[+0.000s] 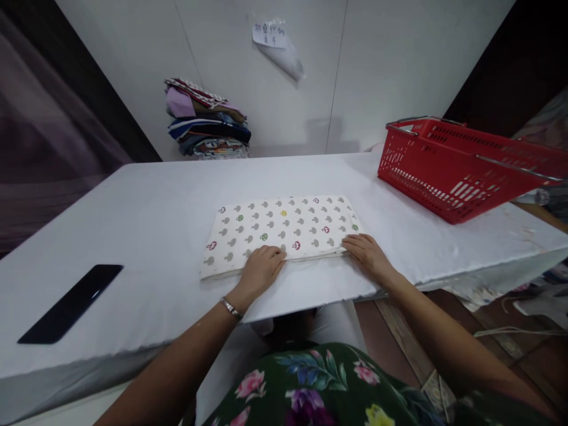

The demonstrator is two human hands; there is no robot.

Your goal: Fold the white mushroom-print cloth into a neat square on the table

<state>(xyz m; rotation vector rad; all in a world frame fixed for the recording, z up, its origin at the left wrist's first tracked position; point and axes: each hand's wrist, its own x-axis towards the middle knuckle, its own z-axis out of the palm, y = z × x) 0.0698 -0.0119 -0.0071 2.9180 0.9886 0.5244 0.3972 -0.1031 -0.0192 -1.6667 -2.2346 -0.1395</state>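
A folded white cloth [306,222], printed with grey, red, green and yellow mushrooms, lies flat on the table before me. My left hand [263,265] rests palm down across its front edge, left of the middle, fingers extended over the fabric. At the cloth's front right corner, my right hand [366,255] lies with its fingers stretched over the edge. Both hands touch the cloth, and neither shows a clear grip. The undersides of the hands are hidden. A metal bracelet or watch [231,307] is on the left wrist.
White fabric covers the table [146,225]. A black flat object [71,305], phone-like, lies at the left. Folded textiles [208,121] are stacked at the back left against the wall. A red plastic basket [448,163] stands at the right. A paper note [270,35] hangs on the wall.
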